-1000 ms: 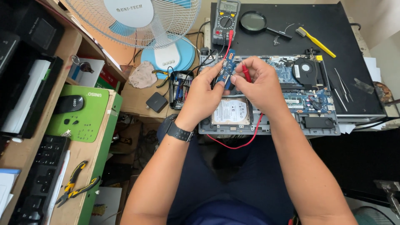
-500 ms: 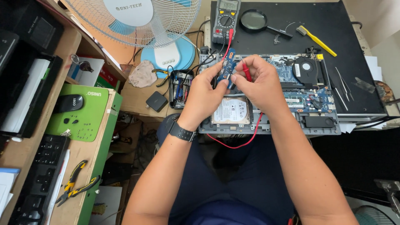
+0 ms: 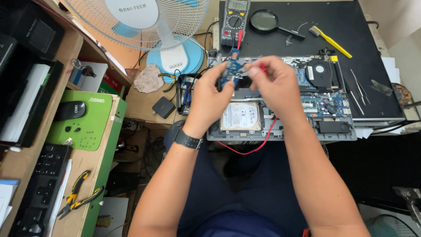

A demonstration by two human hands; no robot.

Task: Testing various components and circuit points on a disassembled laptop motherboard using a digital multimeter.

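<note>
Nearest me, pliers [image 3: 79, 195] and a keyboard [image 3: 41, 188] lie on the left shelf, with a mouse [image 3: 70, 109] on a green pad [image 3: 85, 120]. Over the opened laptop [image 3: 324, 112] and its hard drive [image 3: 240, 116], my left hand [image 3: 209, 98] pinches a small blue circuit board [image 3: 229, 70] upright, while my right hand [image 3: 274, 83], just beside it, is closed on a red probe [image 3: 262, 66] near the board. Beyond sit a multimeter [image 3: 234, 19], a magnifying glass [image 3: 263, 19], a yellow brush [image 3: 331, 40] and a fan [image 3: 140, 22].
</note>
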